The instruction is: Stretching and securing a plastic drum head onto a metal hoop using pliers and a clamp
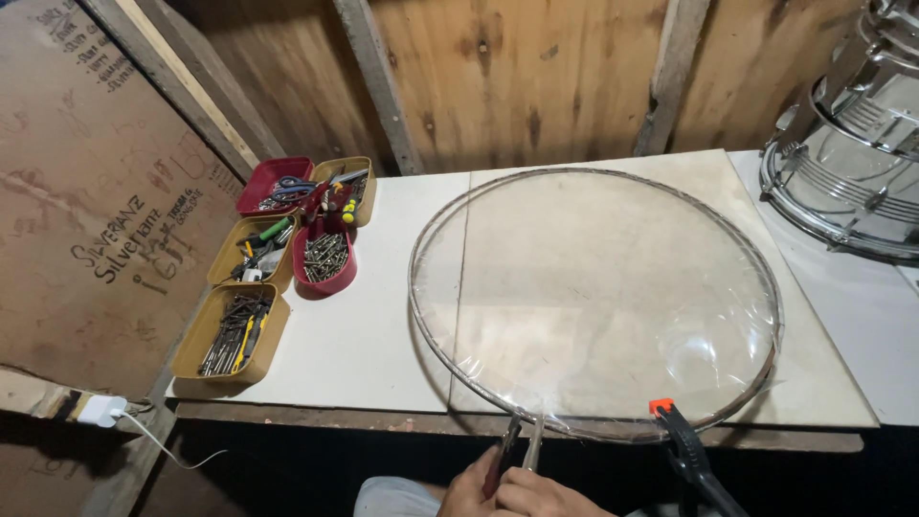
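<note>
Pliers [517,442] front and centre, both hands wrapped round the handles at the bottom edge of the view: left hand [471,490] curled on the near handle, right hand [548,496] closed over the other, fingers fully bent, nothing loose in either. The plier tips sit right at the near rim of the big round metal hoop [436,340], which has clear plastic film [603,287] stretched across it and lies flat on the pale workbench [373,325]. Just to the right along that same rim, a black spring clamp [684,445] with an orange tip bites the hoop's edge, close beside the right hand. Off to the left, well apart from the hoop, a cluster of tan and red trays [287,254] loaded with screws, bits and small tools. Far right, a chrome drum shell [847,168] stands just clear of the hoop. Plank wall [536,77] behind it all.
</note>
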